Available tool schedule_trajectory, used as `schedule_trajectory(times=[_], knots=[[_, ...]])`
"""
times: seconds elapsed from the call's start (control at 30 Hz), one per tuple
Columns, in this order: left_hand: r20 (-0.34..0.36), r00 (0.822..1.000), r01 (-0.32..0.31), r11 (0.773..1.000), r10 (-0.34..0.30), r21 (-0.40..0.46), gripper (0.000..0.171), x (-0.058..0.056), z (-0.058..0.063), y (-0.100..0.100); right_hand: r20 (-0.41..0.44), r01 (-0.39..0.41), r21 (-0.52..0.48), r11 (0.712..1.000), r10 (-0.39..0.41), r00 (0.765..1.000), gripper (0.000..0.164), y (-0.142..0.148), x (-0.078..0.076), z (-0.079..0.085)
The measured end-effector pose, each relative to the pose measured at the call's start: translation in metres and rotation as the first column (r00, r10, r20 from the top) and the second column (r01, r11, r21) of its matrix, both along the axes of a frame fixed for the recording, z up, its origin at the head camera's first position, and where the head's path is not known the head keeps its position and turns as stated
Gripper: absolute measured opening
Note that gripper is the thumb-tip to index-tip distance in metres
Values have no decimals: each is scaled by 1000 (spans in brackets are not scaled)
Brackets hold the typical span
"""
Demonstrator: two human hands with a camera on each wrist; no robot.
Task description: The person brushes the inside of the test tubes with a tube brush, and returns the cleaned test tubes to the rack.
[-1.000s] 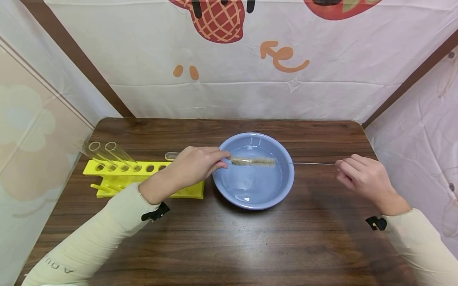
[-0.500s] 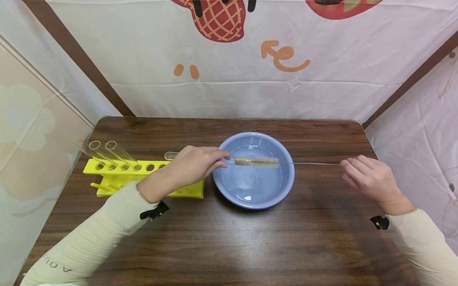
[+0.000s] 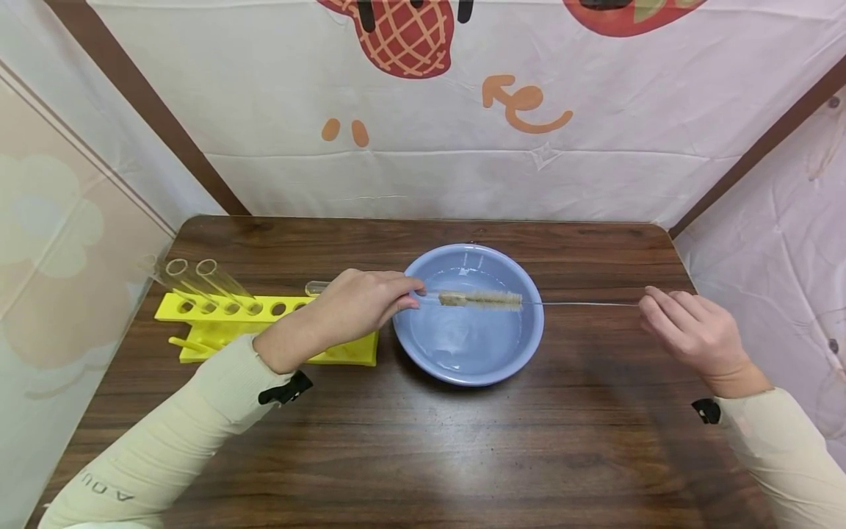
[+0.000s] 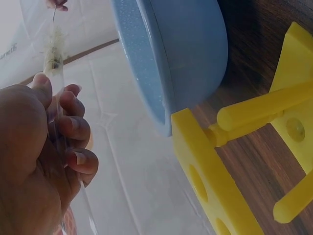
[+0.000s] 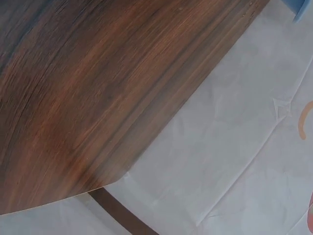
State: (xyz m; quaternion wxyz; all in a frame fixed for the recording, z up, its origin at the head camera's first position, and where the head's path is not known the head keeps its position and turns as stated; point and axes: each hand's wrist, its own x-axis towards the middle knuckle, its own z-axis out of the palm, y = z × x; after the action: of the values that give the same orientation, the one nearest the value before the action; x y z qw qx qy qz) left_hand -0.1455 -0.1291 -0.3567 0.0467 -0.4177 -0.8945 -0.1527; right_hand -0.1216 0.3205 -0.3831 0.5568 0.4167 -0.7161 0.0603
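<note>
My left hand [image 3: 360,301] grips a clear glass test tube [image 4: 58,81] held nearly level, its closed end sticking out to the left and its mouth over the blue basin [image 3: 534,327]. A test tube brush [image 3: 492,300] with pale bristles sits partly inside that mouth; the rest of the bristles are outside, to the right. Its thin wire handle [image 3: 581,303] runs right to my right hand [image 3: 694,330], which pinches the end. In the left wrist view the fingers wrap round the tube. Only table and backdrop show in the right wrist view.
Water lies in the basin. Left of it stands a yellow test tube rack [image 3: 168,308] with pegs, partly behind my left forearm. Clear test tubes [image 3: 221,279] lean in its left holes. The wooden table [image 3: 463,455] ends at a white printed backdrop [image 3: 429,187].
My right hand has moved to the right, drawing the brush further out of the test tube, so more bristles show outside. The left hand and its tube have stayed nearly still.
</note>
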Motion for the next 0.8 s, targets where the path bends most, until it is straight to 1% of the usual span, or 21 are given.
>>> schedule_trajectory(times=[0.03,0.1,0.13,0.17,0.23,0.3,0.33,0.37,0.4,0.43,0.47,0.5,0.53,0.57,0.6,0.63,0.67,0.7,0.73,0.77,0.8], knots=[[3,1000,0,1000,0,-1,32,0,0,0,21,8,-3,1000,-8,1000,34,1,0,-1],[6,1000,-5,1000,5,-5,32,-1,0,0,125,28,15,999,-30,992,31,5,0,-3],[8,1000,-9,1000,9,-7,32,-1,0,0,190,40,28,999,-45,981,29,8,-1,-4],[8,1000,-12,1000,12,-7,31,-2,0,0,259,52,43,998,-61,964,28,11,-1,-6],[4,1000,-22,1000,22,-7,31,-3,-1,-1,396,75,79,994,-100,913,29,16,-1,-10],[0,999,-32,999,32,-6,31,-5,-3,-2,508,86,93,992,-122,853,34,18,0,-12],[-1,999,-37,999,37,-7,31,-5,-3,-2,566,92,86,992,-124,815,33,18,2,-12],[-3,999,-40,999,40,-7,32,-5,-4,-3,642,93,66,993,-114,758,31,16,4,-12],[-3,999,-44,999,44,-7,32,-6,-4,-3,721,100,35,994,-94,686,29,14,7,-10],[-1,999,-45,999,45,-8,32,-6,-4,-3,802,115,-6,993,-64,595,27,12,8,-8],[-3,999,-44,999,44,-10,31,-6,-5,-2,878,131,-56,990,-14,478,25,11,10,-5],[-5,999,-42,999,42,-11,31,-6,-5,-2,940,154,-115,981,57,338,22,9,11,-1],[-6,999,-39,999,39,-10,31,-6,-5,-2,969,187,-188,964,151,194,21,8,12,2],[-10,999,-35,999,35,-10,31,-6,-6,-1,965,224,-261,939,255,58,21,7,12,5],[-14,999,-31,999,31,-10,30,-6,-6,-1,934,258,-328,909,353,-57,22,6,12,8],[-18,999,-27,1000,27,-13,30,-6,-6,0,884,290,-387,875,442,-154,23,7,11,10],[-22,999,-24,1000,24,-15,30,-6,-6,0,823,313,-440,842,517,-235,24,7,11,12],[-24,999,-23,1000,23,-18,31,-6,-6,0,763,328,-486,810,576,-293,25,8,10,14],[-26,999,-22,1000,22,-20,31,-6,-6,0,716,331,-522,786,615,-330,26,9,9,14],[-27,999,-22,1000,21,-22,31,-6,-7,0,685,329,-547,770,637,-353,27,10,9,14],[-27,999,-22,999,21,-24,31,-6,-7,0,665,317,-569,759,652,-365,28,11,9,14]])
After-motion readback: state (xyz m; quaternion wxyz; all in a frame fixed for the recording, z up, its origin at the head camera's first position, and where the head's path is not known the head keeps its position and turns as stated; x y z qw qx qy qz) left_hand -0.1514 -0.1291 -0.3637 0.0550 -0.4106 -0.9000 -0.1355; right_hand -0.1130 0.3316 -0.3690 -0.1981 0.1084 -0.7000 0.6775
